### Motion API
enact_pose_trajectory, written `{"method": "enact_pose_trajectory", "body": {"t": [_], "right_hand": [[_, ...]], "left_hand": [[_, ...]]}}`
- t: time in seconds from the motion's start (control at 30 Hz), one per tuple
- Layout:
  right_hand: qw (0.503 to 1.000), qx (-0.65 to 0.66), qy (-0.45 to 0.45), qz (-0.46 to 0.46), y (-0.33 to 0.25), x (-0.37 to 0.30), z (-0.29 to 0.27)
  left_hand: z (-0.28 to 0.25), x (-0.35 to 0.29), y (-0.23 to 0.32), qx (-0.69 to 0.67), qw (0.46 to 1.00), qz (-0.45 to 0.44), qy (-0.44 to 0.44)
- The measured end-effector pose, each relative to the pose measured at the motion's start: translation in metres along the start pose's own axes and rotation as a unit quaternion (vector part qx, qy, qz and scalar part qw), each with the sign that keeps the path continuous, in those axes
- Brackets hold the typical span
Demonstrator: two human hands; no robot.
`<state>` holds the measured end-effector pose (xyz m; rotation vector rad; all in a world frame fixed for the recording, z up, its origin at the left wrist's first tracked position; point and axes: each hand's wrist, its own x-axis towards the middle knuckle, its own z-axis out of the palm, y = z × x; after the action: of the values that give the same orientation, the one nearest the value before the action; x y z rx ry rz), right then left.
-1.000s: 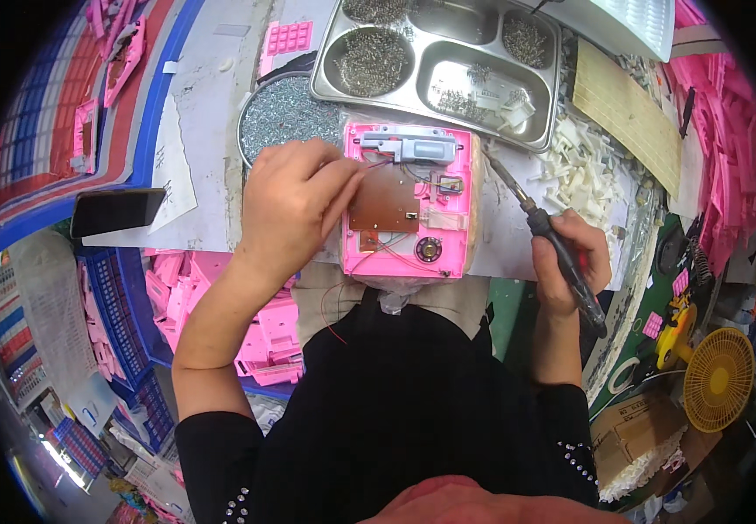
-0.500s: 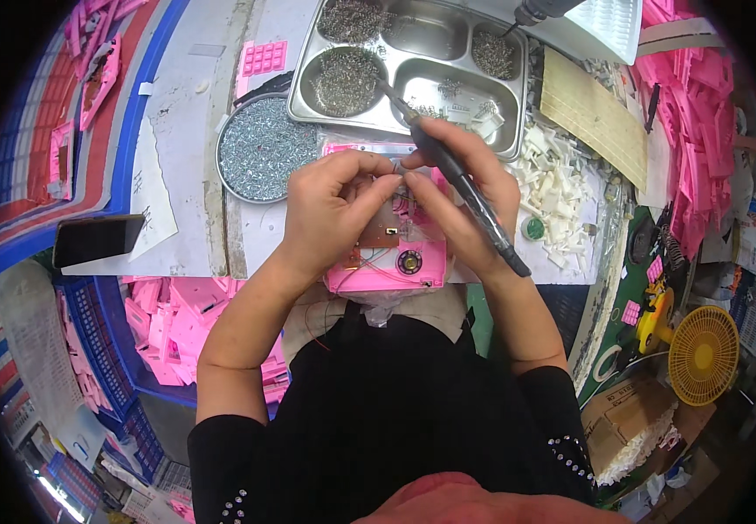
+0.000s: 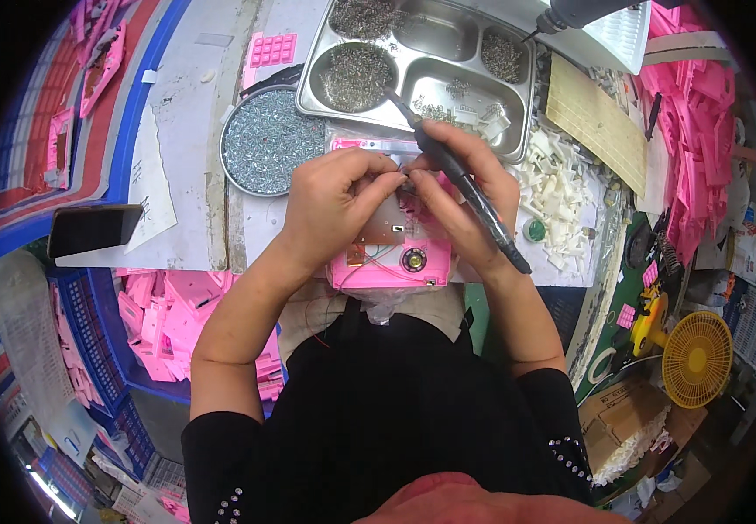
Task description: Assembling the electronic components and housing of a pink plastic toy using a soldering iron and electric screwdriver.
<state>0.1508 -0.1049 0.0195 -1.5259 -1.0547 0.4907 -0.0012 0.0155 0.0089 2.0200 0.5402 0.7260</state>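
— What was laid out on the workbench (image 3: 195, 175), and which stage of the work was judged to be in hand?

— A sectioned steel tray (image 3: 448, 39) of small metal parts was set at the far side, with a round dish of screws (image 3: 260, 144) just to its left and a heap of white plastic pieces (image 3: 561, 188) to the right. At the near edge, between the two forearms, an open pink plastic casing (image 3: 391, 266) was laid flat, its brown circuit board (image 3: 387, 229) and a small round speaker (image 3: 413, 259) exposed. A small part, too tiny to be made out, appeared to be positioned over the far half of the casing; the fastening stage was judged to be in progress.

— How were the hands posed?

— Both were brought together above the casing. The left hand (image 3: 334, 205) was curled in from the left, thumb and forefinger pinched together at the meeting point. The right hand (image 3: 465, 196) was closed around a black pen-shaped screwdriver (image 3: 470, 196), its tip aimed toward the far tray, while its fingertips were pressed against those of the left.

— What was the next move thought to demand?

— A steady seating of the pinched part was judged necessary, and the driver's tip would have to be swung down to it without the casing being shifted.
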Motion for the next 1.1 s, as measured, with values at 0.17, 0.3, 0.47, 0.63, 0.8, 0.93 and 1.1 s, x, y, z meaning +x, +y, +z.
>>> {"method": "enact_pose_trajectory", "body": {"t": [0.17,0.3,0.47,0.63,0.8,0.93,1.1], "right_hand": [[1.000,0.000,-0.010,-0.006,-0.001,0.002,0.001],[1.000,0.014,-0.013,0.013,-0.001,0.003,0.003],[0.998,-0.040,-0.021,-0.044,-0.001,0.003,0.000],[0.996,-0.039,0.002,-0.078,-0.001,0.006,0.000],[0.993,-0.074,-0.035,-0.086,0.002,0.009,-0.002],[0.990,-0.115,-0.019,-0.084,0.001,0.001,0.001],[0.983,-0.136,0.024,-0.122,0.003,-0.008,-0.010]], "left_hand": [[0.001,0.000,0.000,-0.005,1.000,-0.007,-0.001],[0.000,0.001,-0.002,0.006,1.000,-0.002,-0.007],[0.000,0.002,-0.006,0.035,0.998,0.045,-0.004],[-0.003,0.002,-0.006,0.013,0.999,0.047,-0.022],[-0.009,0.002,0.002,-0.035,0.997,-0.043,-0.060],[-0.011,0.000,0.002,-0.014,0.998,-0.043,-0.050],[-0.007,0.000,0.005,0.015,0.999,-0.013,-0.030]]}}
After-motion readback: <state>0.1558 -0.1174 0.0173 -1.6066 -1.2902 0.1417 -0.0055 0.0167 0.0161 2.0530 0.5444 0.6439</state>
